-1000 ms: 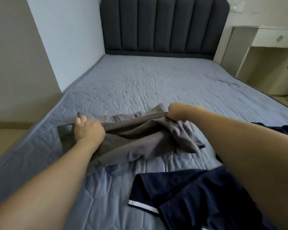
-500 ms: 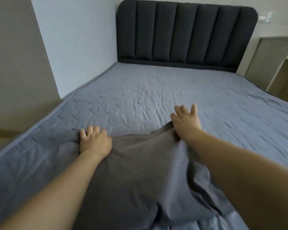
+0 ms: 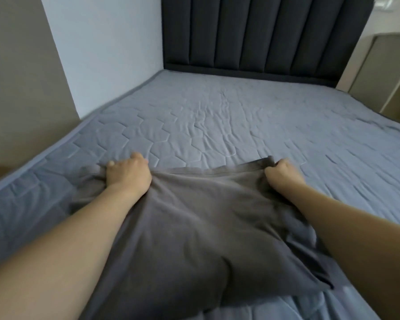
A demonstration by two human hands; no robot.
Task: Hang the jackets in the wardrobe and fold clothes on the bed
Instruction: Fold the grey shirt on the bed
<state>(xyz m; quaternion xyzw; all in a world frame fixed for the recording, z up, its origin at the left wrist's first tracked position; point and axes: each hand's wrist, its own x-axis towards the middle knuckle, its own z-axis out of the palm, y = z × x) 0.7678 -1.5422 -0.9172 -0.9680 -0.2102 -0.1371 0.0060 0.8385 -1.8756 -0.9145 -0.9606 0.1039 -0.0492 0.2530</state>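
**Garment gripped at both far corners**

Garment (image 3: 194,232), one grey piece, is lying spread on the blue bed (image 3: 240,125). Two hands are curling round its far edge: left hand (image 3: 127,176) bunching one corner, right hand (image 3: 283,175) pinching the other. Its near end is running out of frame.
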